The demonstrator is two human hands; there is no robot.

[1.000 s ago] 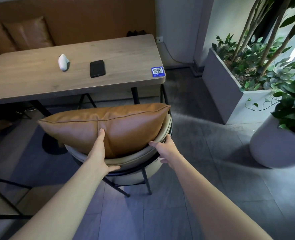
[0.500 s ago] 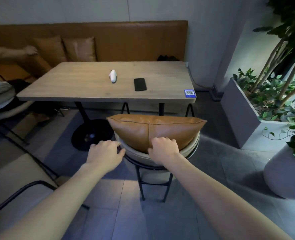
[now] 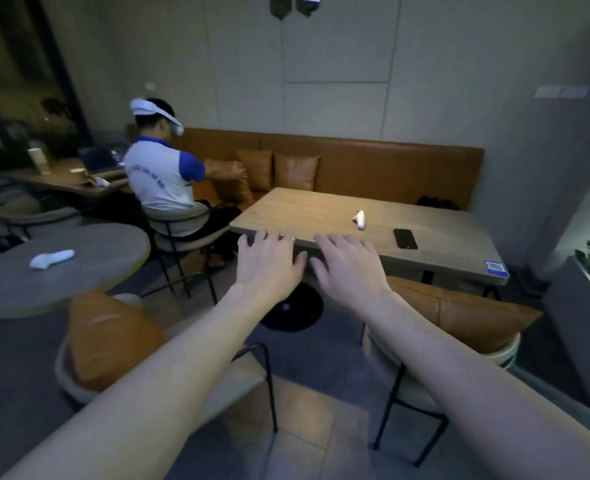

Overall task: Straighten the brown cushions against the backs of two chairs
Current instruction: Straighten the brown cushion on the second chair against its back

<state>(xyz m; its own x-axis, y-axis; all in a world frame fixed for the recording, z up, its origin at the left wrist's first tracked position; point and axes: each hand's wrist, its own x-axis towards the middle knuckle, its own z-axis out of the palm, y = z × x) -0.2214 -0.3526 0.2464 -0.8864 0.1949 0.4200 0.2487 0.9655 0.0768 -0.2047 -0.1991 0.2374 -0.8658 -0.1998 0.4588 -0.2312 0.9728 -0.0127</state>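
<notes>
Your left hand [image 3: 269,261] and right hand [image 3: 347,268] hang in mid-air between two chairs, fingers spread and loose, palms down, gripping nothing and touching nothing that can be made out; behind them lies the wooden table [image 3: 321,209], bearing a white controller [image 3: 359,220] and a dark phone [image 3: 405,238]. To your right, one brown cushion [image 3: 466,311] lies lengthwise along the curved back of the right chair [image 3: 505,351], its top seam roughly level, so that chair may be judged done. To your left, the second brown cushion [image 3: 108,337] leans in the left chair [image 3: 65,372], tilted with one corner uppermost; the frame is blurred there, so whether it touches the backrest along its whole edge cannot be told. The step in hand is, by this reading, the passage from the finished chair to the one not yet tidied; the next move calls for you to turn left, lower both hands to the short ends of the tilted cushion, grip them, rotate it until its long edge runs level, and press it flat against the backrest. A seated person [image 3: 163,178] at the bench [image 3: 356,168] beyond and a round table [image 3: 61,265] stand apart from the work.
</notes>
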